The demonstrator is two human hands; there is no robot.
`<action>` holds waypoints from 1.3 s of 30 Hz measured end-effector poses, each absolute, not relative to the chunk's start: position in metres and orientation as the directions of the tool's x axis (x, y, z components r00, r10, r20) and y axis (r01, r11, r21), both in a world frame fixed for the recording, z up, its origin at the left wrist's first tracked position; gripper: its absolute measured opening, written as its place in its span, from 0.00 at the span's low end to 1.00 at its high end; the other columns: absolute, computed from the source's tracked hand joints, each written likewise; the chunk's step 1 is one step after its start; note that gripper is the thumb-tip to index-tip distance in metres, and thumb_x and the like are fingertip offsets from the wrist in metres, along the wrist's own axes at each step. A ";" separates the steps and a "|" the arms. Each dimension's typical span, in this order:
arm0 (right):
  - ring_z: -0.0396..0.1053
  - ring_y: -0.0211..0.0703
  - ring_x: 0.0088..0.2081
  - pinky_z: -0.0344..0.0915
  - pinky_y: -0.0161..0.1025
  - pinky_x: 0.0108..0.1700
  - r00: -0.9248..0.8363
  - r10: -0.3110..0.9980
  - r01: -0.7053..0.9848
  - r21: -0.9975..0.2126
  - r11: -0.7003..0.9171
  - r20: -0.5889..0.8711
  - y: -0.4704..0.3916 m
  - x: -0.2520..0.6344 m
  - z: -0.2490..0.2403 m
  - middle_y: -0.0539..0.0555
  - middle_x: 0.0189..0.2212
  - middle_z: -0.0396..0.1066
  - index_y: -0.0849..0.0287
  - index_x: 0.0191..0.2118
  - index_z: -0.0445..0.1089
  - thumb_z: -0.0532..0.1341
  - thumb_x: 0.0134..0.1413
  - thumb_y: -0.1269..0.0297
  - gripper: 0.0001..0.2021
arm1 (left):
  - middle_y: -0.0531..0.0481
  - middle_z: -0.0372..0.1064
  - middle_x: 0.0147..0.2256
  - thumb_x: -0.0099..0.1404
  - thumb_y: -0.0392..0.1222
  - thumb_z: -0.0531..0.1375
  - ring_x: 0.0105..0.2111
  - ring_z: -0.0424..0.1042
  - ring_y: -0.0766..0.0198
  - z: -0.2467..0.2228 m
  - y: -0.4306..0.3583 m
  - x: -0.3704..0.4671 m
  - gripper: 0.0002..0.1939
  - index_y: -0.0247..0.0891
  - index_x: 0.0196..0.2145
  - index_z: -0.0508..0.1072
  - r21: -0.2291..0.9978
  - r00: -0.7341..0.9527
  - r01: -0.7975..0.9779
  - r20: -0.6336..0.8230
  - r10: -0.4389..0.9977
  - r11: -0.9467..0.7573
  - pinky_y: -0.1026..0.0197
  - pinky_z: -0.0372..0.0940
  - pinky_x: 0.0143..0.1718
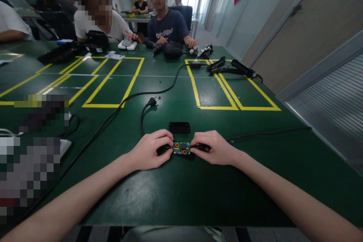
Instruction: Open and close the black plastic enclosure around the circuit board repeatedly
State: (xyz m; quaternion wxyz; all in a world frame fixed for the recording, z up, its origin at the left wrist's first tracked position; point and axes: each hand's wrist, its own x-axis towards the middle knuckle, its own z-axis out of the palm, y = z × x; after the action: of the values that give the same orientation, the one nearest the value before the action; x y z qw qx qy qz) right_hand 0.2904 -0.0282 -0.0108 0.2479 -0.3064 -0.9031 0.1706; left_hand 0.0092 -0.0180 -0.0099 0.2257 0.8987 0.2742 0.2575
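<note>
A small green circuit board (pixel 182 148) with copper-wound coils lies between my two hands, just above the table. My left hand (pixel 154 149) is closed in a pinch on its left end, fingertips near the wires there. On the opposite end, my right hand (pixel 217 148) pinches the board where a black cable (pixel 202 146) meets it. Just beyond the board sits a black plastic case half (pixel 179 127), its hollow side up. A power plug (pixel 153 101) on a black cord rests past my left hand, and the cord runs back toward that hand.
A long black cable (pixel 147 93) crosses the green table (pixel 159 196). Yellow tape (pixel 218 108) marks rectangles farther off. Black tool-like parts (pixel 227 67) lie at the far right. Two people sit across, near a black case (pixel 172 50). Blurred items stand at the left.
</note>
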 end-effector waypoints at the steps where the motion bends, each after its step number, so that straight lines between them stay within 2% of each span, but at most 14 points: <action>1: 0.71 0.38 0.27 0.61 0.35 0.31 -0.682 0.643 0.483 -0.445 0.754 0.349 -0.028 0.290 -0.011 0.51 0.29 0.75 0.58 0.36 0.73 0.62 0.66 0.66 0.06 | 0.45 0.76 0.45 0.70 0.36 0.58 0.42 0.78 0.60 -0.010 -0.017 0.009 0.06 0.39 0.39 0.76 0.555 0.715 0.368 0.344 0.609 -0.746 0.60 0.72 0.43; 5: 0.72 0.39 0.28 0.61 0.35 0.31 -0.649 0.660 0.541 -0.381 0.750 0.379 -0.027 0.288 -0.014 0.52 0.29 0.75 0.59 0.37 0.73 0.61 0.66 0.65 0.06 | 0.44 0.76 0.45 0.70 0.36 0.58 0.42 0.78 0.60 -0.009 -0.015 0.008 0.07 0.38 0.38 0.76 0.576 0.710 0.374 0.327 0.624 -0.727 0.60 0.73 0.43; 8: 0.72 0.39 0.28 0.62 0.35 0.31 -0.648 0.662 0.551 -0.367 0.749 0.377 -0.026 0.288 -0.015 0.52 0.30 0.76 0.58 0.38 0.74 0.61 0.66 0.65 0.06 | 0.44 0.76 0.47 0.71 0.37 0.58 0.41 0.78 0.60 -0.008 -0.015 0.008 0.07 0.39 0.38 0.77 0.568 0.717 0.393 0.302 0.628 -0.723 0.60 0.73 0.42; 11: 0.73 0.39 0.29 0.62 0.35 0.32 -0.665 0.641 0.529 -0.363 0.767 0.384 -0.026 0.289 -0.016 0.52 0.31 0.76 0.58 0.39 0.74 0.61 0.67 0.66 0.05 | 0.43 0.76 0.49 0.71 0.37 0.58 0.44 0.78 0.59 -0.008 -0.015 0.008 0.07 0.39 0.38 0.77 0.565 0.713 0.385 0.320 0.624 -0.730 0.59 0.74 0.45; 14: 0.73 0.40 0.30 0.63 0.36 0.32 -0.677 0.619 0.495 -0.374 0.784 0.400 -0.026 0.290 -0.015 0.53 0.31 0.76 0.58 0.40 0.74 0.60 0.68 0.66 0.06 | 0.44 0.78 0.46 0.70 0.42 0.63 0.45 0.78 0.57 -0.009 -0.015 0.009 0.05 0.39 0.40 0.76 0.568 0.700 0.371 0.349 0.624 -0.734 0.57 0.73 0.47; 16: 0.72 0.39 0.29 0.63 0.36 0.32 -0.671 0.616 0.478 -0.394 0.785 0.413 -0.026 0.290 -0.013 0.53 0.31 0.76 0.58 0.40 0.75 0.60 0.69 0.66 0.07 | 0.45 0.78 0.44 0.66 0.46 0.68 0.43 0.78 0.57 -0.011 -0.016 0.010 0.10 0.39 0.40 0.75 0.552 0.692 0.391 0.351 0.631 -0.736 0.58 0.73 0.44; 18: 0.72 0.39 0.29 0.63 0.35 0.31 -0.661 0.626 0.466 -0.428 0.774 0.413 -0.027 0.290 -0.010 0.53 0.30 0.76 0.58 0.39 0.75 0.60 0.69 0.66 0.07 | 0.47 0.77 0.42 0.64 0.46 0.70 0.42 0.78 0.58 -0.012 -0.017 0.011 0.11 0.40 0.40 0.74 0.527 0.686 0.423 0.345 0.640 -0.737 0.59 0.72 0.41; 23: 0.70 0.37 0.27 0.61 0.34 0.29 -0.673 0.642 0.439 -0.500 0.746 0.368 -0.028 0.289 -0.009 0.52 0.29 0.75 0.59 0.37 0.75 0.61 0.69 0.66 0.08 | 0.48 0.77 0.43 0.65 0.42 0.68 0.42 0.77 0.59 -0.013 -0.019 0.012 0.09 0.39 0.41 0.74 0.499 0.682 0.441 0.354 0.640 -0.746 0.60 0.72 0.40; 29: 0.72 0.39 0.28 0.63 0.35 0.31 -0.658 0.668 0.499 -0.462 0.733 0.349 -0.027 0.289 -0.014 0.53 0.32 0.77 0.58 0.39 0.75 0.61 0.68 0.65 0.07 | 0.46 0.77 0.44 0.68 0.43 0.66 0.42 0.77 0.58 -0.012 -0.016 0.009 0.09 0.40 0.45 0.76 0.480 0.695 0.429 0.366 0.619 -0.765 0.59 0.72 0.40; 33: 0.75 0.40 0.32 0.67 0.35 0.34 -0.603 0.715 0.521 -0.503 0.689 0.354 -0.025 0.290 -0.017 0.53 0.33 0.78 0.58 0.41 0.76 0.63 0.68 0.63 0.06 | 0.46 0.78 0.43 0.70 0.41 0.64 0.43 0.77 0.57 -0.013 -0.013 0.007 0.07 0.38 0.44 0.77 0.521 0.672 0.393 0.400 0.624 -0.758 0.57 0.72 0.43; 35: 0.74 0.40 0.31 0.66 0.35 0.33 -0.581 0.735 0.525 -0.529 0.666 0.349 -0.024 0.291 -0.018 0.53 0.32 0.77 0.58 0.39 0.75 0.65 0.67 0.62 0.06 | 0.46 0.78 0.42 0.71 0.38 0.61 0.43 0.77 0.58 -0.014 -0.012 0.007 0.04 0.38 0.42 0.77 0.550 0.662 0.374 0.406 0.630 -0.747 0.57 0.72 0.45; 39: 0.73 0.40 0.30 0.66 0.35 0.33 -0.611 0.715 0.489 -0.550 0.678 0.339 -0.022 0.292 -0.018 0.53 0.32 0.77 0.59 0.35 0.74 0.64 0.68 0.62 0.09 | 0.46 0.79 0.43 0.72 0.36 0.60 0.42 0.78 0.60 -0.014 -0.010 0.008 0.07 0.38 0.37 0.78 0.606 0.649 0.358 0.385 0.656 -0.710 0.60 0.72 0.45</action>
State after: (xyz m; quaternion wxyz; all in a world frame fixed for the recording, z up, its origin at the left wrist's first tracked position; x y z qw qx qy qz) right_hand 0.2921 -0.0222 -0.0177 0.2755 -0.3446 -0.8735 0.2059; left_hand 0.0078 -0.0104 -0.0136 0.2466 0.8738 0.2903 0.3022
